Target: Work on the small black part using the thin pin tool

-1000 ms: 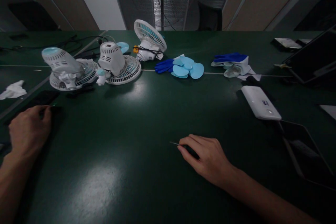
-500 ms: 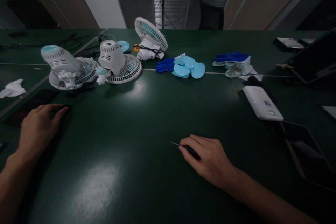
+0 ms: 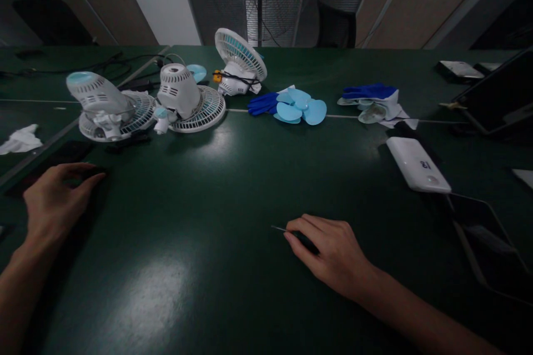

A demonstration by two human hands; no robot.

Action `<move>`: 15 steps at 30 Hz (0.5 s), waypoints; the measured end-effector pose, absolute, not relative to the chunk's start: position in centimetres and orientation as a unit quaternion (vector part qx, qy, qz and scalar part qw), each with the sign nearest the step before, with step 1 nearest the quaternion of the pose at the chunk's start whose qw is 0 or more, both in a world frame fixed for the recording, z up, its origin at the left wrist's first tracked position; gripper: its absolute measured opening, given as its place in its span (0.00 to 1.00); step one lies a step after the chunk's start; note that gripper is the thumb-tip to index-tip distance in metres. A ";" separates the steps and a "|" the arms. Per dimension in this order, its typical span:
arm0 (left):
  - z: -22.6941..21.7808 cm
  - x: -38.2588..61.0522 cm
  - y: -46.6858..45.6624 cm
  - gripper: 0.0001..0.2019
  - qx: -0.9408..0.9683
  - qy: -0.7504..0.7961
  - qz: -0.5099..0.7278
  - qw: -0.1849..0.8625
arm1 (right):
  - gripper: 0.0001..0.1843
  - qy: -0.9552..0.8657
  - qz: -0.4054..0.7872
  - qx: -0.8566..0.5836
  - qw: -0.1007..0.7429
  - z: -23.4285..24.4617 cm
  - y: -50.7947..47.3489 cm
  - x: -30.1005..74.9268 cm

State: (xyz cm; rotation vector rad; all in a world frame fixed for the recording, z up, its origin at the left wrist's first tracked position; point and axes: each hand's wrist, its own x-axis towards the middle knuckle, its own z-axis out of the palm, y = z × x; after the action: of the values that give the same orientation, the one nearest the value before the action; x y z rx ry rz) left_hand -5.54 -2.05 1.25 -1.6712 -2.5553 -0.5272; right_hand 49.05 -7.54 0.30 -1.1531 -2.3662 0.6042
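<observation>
My right hand is closed around the dark handle of a small screwdriver. Its thin metal shaft points left, just over the green table. At the left side, my left hand is curled, thumb and fingers bent toward each other around something small and dark that I cannot make out. Beneath and behind that hand lies a dark flat thing, hard to see in the gloom. Two white fan heads, a left one and a middle one, rest grille-down beyond it.
Another white fan stands farther back. Light-blue fan blades lie beside blue gloves. More gloves lie to the right, near a white power bank and a dark phone. White tissue lies far left.
My left hand has shifted slightly left, still curled. My right hand and the screwdriver have stayed in place.
</observation>
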 end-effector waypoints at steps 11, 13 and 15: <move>0.6 -3.6 -2.5 0.27 -0.634 -0.719 -0.277 -0.068 | 0.10 -0.855 0.218 -0.418 0.216 0.5 -7.5 48.9; 0.1 -4.0 -2.3 0.28 -0.627 -0.722 -0.286 -0.057 | 0.10 -0.857 0.209 -0.417 0.217 0.5 -7.5 48.9; -0.1 -4.5 -2.2 0.28 -0.611 -0.745 -0.265 -0.036 | 0.10 -0.858 0.207 -0.416 0.219 0.5 -7.5 49.0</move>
State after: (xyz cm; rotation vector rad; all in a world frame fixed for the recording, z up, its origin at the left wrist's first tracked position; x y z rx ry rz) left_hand -4.46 -2.25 -0.06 -1.9647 -2.3964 -0.8512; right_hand 48.98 -7.54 0.47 -1.1520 -2.3733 0.5715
